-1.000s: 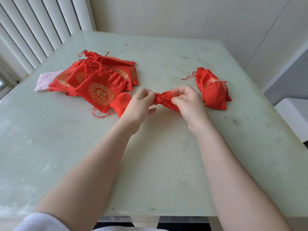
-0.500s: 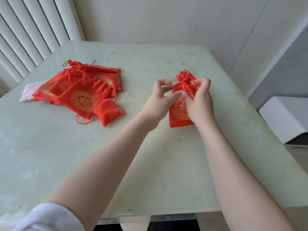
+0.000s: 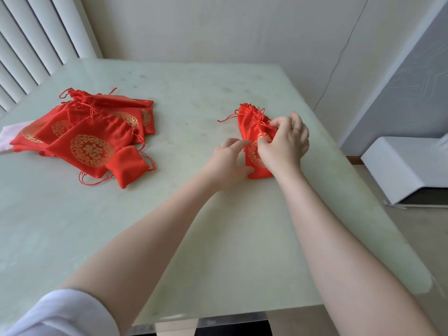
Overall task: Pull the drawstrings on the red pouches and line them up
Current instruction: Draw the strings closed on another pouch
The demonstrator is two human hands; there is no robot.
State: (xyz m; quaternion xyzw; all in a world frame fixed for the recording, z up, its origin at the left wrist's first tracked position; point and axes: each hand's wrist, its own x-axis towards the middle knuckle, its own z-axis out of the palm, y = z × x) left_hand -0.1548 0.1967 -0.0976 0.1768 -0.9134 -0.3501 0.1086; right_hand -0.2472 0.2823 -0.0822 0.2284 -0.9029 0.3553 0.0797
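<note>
A loose pile of red pouches [image 3: 89, 134] with gold emblems lies at the table's left; a small plain one [image 3: 127, 166] rests at its near edge. At the right, several cinched red pouches [image 3: 251, 117] lie stacked. My right hand [image 3: 284, 144] rests on the top pouch [image 3: 255, 163] of that stack, fingers curled around its gathered neck. My left hand [image 3: 229, 161] touches the same pouch's left side and lower corner, fingers spread against the cloth. The pouch lies on the table, partly hidden by both hands.
The pale green table [image 3: 194, 226] ends close to the right of the stack. A pink cloth [image 3: 6, 134] peeks out under the left pile. A white box [image 3: 407, 166] stands on the floor at the right. Blinds hang at the back left.
The pouch was pulled shut between both hands near the middle, then carried right and laid down on the stack. The camera view has swung right.
</note>
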